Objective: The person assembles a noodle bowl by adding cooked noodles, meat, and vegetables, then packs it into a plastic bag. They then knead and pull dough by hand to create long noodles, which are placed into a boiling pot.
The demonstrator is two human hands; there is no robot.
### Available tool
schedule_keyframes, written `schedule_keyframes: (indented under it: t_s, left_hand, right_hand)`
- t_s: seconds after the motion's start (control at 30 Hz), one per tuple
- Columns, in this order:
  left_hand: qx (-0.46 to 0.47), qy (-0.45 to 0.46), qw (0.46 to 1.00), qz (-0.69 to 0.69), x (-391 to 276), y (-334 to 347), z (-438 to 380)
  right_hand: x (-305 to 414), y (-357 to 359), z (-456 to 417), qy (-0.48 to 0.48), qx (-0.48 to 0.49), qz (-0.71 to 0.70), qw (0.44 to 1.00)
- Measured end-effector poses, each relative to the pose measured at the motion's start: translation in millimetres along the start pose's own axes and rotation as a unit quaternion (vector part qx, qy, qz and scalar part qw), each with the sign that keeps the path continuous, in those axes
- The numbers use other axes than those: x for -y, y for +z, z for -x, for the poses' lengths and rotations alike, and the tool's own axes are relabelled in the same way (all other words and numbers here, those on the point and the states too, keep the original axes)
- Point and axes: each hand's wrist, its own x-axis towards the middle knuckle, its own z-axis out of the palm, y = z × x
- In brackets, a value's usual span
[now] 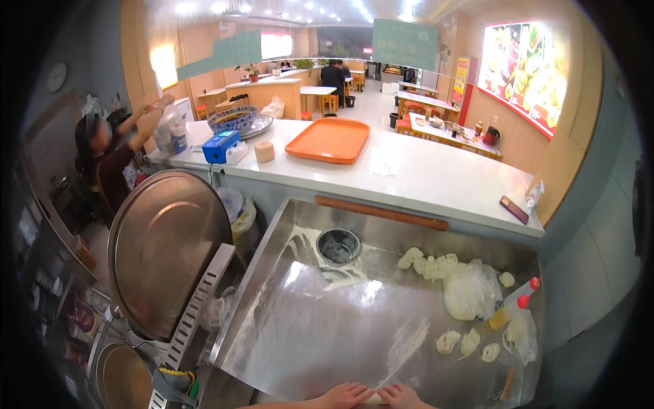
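At the bottom edge of the head view, my left hand (349, 394) and my right hand (399, 396) lie side by side, fingers down on a piece of pale dough (374, 396) on the steel worktop (317, 327). The dough shows only between and below the hands. To the right are several small dough lumps (448, 342), a plastic bag of dough (471, 291) and squeeze bottles with red caps (503, 313). A dark round bowl (338, 246) stands in scattered flour at the back left of the worktop.
A wooden rolling pin (380, 212) lies along the rear rim. Behind it, a white counter (439, 179) bears an orange tray (329, 140), a patterned bowl (232, 118) and a phone (514, 209). A large round metal lid (168, 255) stands at left; a person (110, 153) is beyond it.
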Motion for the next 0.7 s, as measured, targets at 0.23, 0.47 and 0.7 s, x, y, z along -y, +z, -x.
schedule_keyframes:
  t_s: [0.23,0.47,0.7]
  left_hand:
    - [-0.021,-0.161,0.981,-0.107,190.6,-28.7,-162.4]
    - [-0.095,-0.039,0.978,-0.18,139.0,-178.9,-154.6]
    - [-0.046,-0.198,0.965,-0.163,31.8,-72.7,5.1]
  right_hand:
    - [-198.7,-21.2,-178.9,0.109,-0.055,0.076,0.99]
    - [-115.0,-151.8,-200.9,-0.009,-0.187,0.058,0.981]
    - [0.3,-20.3,-109.3,0.045,-0.071,0.097,0.992]
